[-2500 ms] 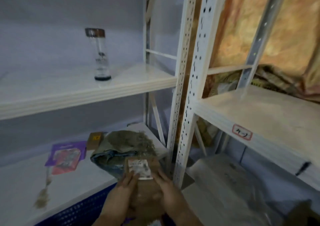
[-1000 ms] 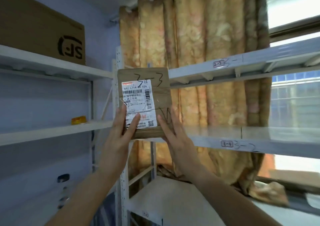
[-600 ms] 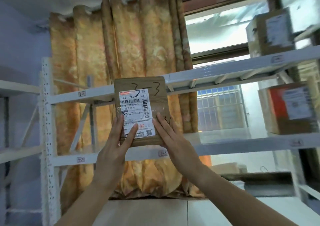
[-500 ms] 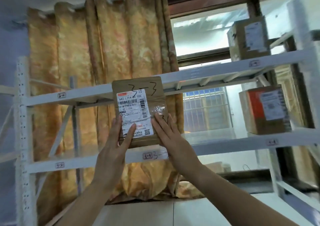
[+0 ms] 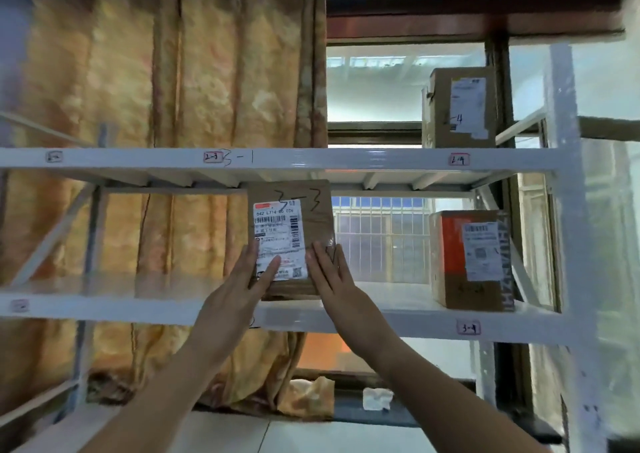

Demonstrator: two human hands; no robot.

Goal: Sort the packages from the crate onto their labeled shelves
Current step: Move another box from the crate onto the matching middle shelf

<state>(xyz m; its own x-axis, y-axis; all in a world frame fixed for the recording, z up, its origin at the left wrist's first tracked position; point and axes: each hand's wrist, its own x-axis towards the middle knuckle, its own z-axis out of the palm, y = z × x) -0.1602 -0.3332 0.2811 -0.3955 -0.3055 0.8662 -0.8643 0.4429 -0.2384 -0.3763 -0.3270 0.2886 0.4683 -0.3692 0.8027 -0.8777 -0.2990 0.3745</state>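
- I see the brown package (image 5: 313,230), marked 3-3, standing up between my two hands.
- My left hand (image 5: 239,289) presses its left side with straight fingers, thumb on the white label (image 5: 277,230).
- My right hand (image 5: 332,276) lies flat on its right side, fingers straight.
- The package is low over the middle shelf (image 5: 381,321); I cannot tell if it touches.
- An orange box (image 5: 450,262) stands farther right on that shelf.

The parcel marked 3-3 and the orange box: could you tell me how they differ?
The parcel marked 3-3 is plain brown and small; the orange box is bulkier. The left hand and right hand steady the parcel; the orange box stands untouched on the shelf. Both carry white labels.
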